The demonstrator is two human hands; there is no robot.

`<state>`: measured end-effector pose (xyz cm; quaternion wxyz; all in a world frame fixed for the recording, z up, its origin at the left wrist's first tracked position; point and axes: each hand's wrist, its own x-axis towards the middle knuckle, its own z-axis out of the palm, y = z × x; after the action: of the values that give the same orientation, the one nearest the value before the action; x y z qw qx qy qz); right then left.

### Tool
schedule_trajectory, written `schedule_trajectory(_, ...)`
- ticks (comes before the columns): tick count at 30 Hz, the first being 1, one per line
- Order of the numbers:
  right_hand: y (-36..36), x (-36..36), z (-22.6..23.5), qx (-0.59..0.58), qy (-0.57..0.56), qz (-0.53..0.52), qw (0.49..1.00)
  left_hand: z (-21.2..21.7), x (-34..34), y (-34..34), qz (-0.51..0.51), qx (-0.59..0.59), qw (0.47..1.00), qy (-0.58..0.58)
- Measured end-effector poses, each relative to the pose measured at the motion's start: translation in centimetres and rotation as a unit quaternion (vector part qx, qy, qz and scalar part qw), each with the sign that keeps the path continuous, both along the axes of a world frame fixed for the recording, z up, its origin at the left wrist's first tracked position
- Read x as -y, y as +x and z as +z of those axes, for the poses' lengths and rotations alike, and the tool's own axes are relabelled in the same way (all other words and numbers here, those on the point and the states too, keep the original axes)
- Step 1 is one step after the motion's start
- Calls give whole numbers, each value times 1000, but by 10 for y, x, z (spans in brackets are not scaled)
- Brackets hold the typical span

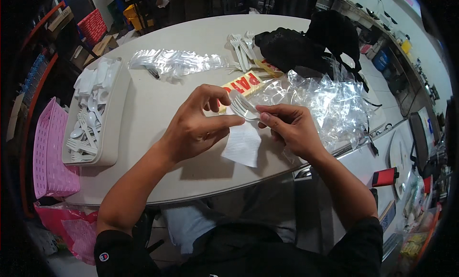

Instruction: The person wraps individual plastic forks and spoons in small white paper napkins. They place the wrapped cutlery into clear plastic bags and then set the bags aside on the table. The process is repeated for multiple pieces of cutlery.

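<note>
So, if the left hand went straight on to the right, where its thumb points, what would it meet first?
Probably the white plastic fork held in the right hand, then that hand's fingertips; depth is hard to judge from this view.

Right of the beige bin (118,112), a hand could pass over the tabletop (149,109) until the left hand (197,123) barred the way; farther right, crumpled clear plastic (330,105) and black fabric (294,52) blocked passage.

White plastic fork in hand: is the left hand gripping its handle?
No, the right hand pinches the white plastic fork by its handle.
</note>
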<state>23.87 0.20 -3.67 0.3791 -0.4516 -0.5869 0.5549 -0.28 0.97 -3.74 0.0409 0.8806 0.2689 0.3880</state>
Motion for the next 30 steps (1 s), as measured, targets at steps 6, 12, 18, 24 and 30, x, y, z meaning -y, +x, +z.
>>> schedule_trajectory(6, -8, 8, -4, 55, 53, -22, 997, 6, 2, 7, -9, 46, 999, -17)
schedule_trajectory(12, -5, 11, -8, 156, 237, 9, 959, -7, -1, 6, -31, 111, 983, -141)
schedule_trajectory(18, -8, 13, -4, 166, 275, 10, 947, -6, 2, 8, -24, 126, 978, -165)
schedule_trajectory(24, -13, 16, -9, 151, 279, 13, 948, -6, 6, 13, 25, 151, 972, -176)
schedule_trajectory(30, -16, 20, -8, 134, 260, 6, 956, -9, 4, 12, 37, 172, 965, -196)
